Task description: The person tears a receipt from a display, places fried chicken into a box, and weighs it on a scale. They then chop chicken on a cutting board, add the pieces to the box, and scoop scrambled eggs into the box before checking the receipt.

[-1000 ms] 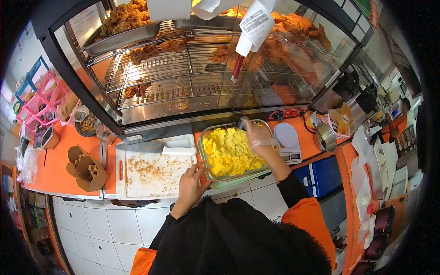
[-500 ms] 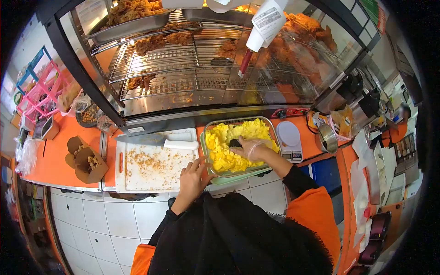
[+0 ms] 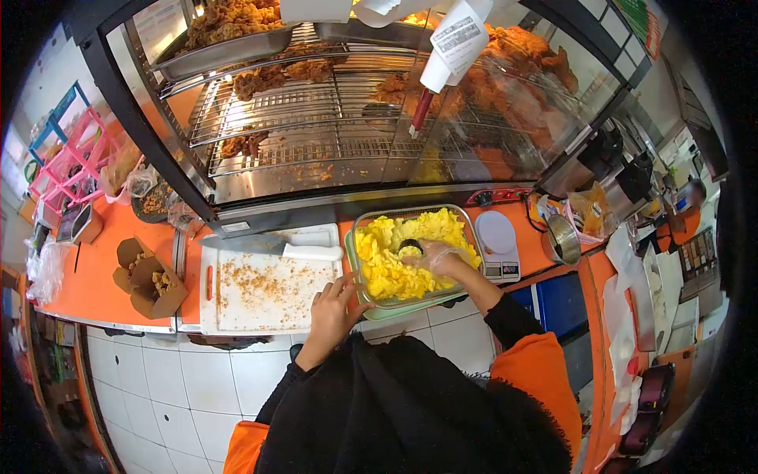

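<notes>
A tray full of yellow food, which looks like scrambled egg, stands on the orange counter in front of the glass cabinet. My right hand, in a clear plastic glove, is over the food, closed round a small black round tool with yellow food inside its rim. At the tray's left front corner is my left hand, bare, with its fingers apart and their tips at the tray's edge. Left of it lies a white cutting board with brown crumbs and a white-handled knife along its back edge.
Behind stands a glass cabinet with fried chicken on racks. A kitchen scale is right of the tray, a metal bowl farther right. Cardboard boxes with fried pieces stand at left. Another person is at far right.
The black tool in my right hand has tilted, so its rim and the yellow food inside now show. My left hand has hardly moved.
</notes>
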